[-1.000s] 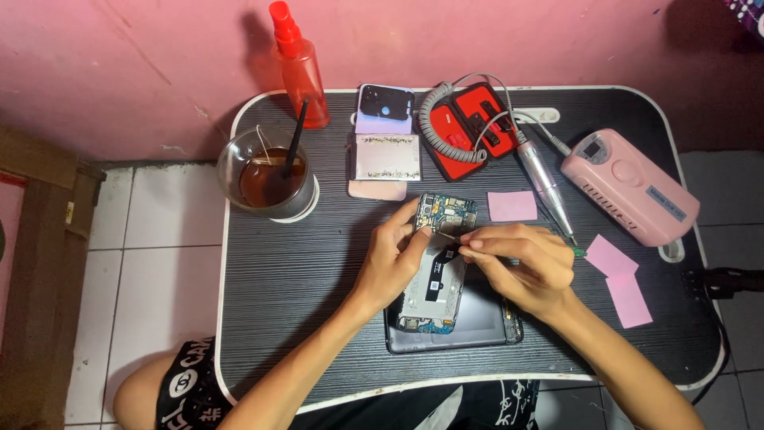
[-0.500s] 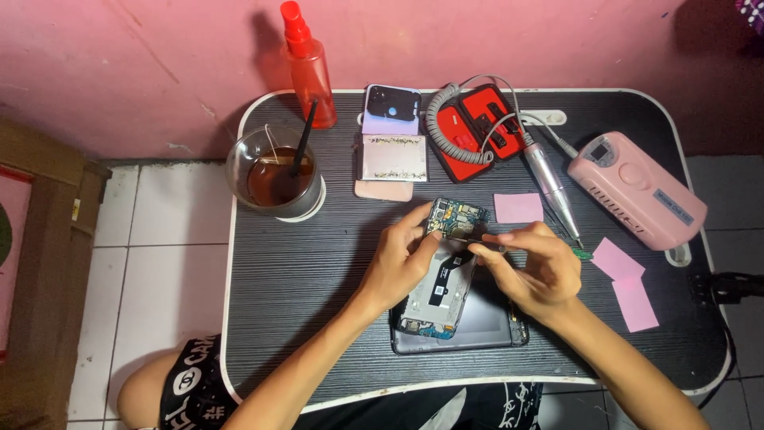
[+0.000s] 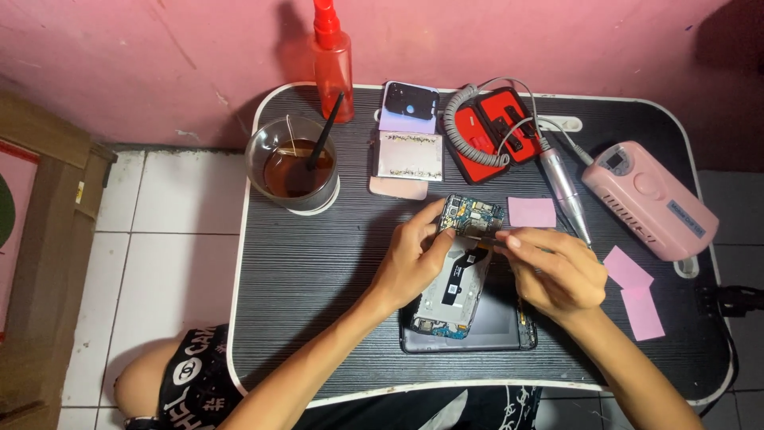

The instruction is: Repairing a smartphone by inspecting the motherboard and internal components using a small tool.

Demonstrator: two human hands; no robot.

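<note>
An opened phone (image 3: pixel 454 295), its circuit board and battery exposed, lies tilted on a dark slab (image 3: pixel 501 330) in the middle of the black lap table (image 3: pixel 318 271). My left hand (image 3: pixel 414 255) holds the phone's upper left edge, thumb and fingers by the green circuit board (image 3: pixel 473 215). My right hand (image 3: pixel 553 271) is closed on a thin tool whose tip sits near the board and a black flex cable. What kind of tool it is, I cannot tell.
A glass of brown liquid with a straw (image 3: pixel 293 169) stands at the back left, beside a red spray bottle (image 3: pixel 332 60). Behind the phone lie a phone back cover (image 3: pixel 407 103), a red tool case (image 3: pixel 493 131), a pink rotary tool unit (image 3: pixel 649 199) with handpiece (image 3: pixel 561 183), and pink notes (image 3: pixel 633 287).
Both hands shifted slightly up the phone toward the circuit board. The camera view has also drifted a little.
</note>
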